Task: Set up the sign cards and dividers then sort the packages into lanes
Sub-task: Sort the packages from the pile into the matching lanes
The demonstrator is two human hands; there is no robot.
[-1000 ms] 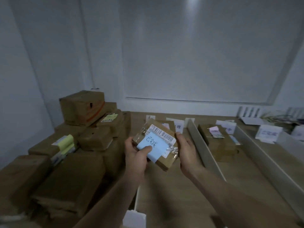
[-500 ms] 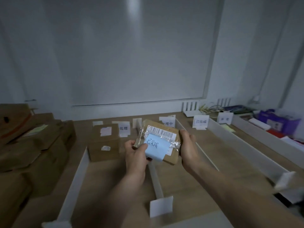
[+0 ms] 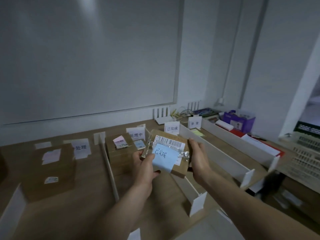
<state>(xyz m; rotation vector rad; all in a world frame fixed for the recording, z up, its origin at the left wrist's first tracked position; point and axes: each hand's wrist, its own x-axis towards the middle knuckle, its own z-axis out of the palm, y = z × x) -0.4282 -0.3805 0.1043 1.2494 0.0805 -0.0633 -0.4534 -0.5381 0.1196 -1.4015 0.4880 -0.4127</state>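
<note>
Our left hand (image 3: 145, 168) grips the package (image 3: 180, 168) at its left edge, with the thumb pressed on the blue note (image 3: 164, 157) stuck to its top. Our right hand (image 3: 197, 158) clasps the right edge, fingers curled round the side. Between the two hands the package is held in the air above the bench (image 3: 86, 205), its top tilted toward us. The note carries handwriting, and a barcode label (image 3: 171, 143) shows just beyond it under crinkled clear tape.

Below the hands a white divider (image 3: 192, 185) runs along the bench. Just left of the left hand a brown box (image 3: 117, 156) with a pink note on top sits in its lane, and the middle card (image 3: 136, 135) stands behind it. Further left, past the left divider (image 3: 108, 163), a second box (image 3: 52, 170) lies in the next lane with the left card (image 3: 81, 148) behind it.

Beyond the package the far card (image 3: 171, 128) stands at the head of the lane on the right hand's side. That lane is bounded further right by the right divider (image 3: 216, 156). Past it the right card (image 3: 194, 122) stands with a yellow note (image 3: 197, 132) just beside it. Well to the right of the hands we see a purple bin (image 3: 239, 120) and a white crate (image 3: 306, 153).
</note>
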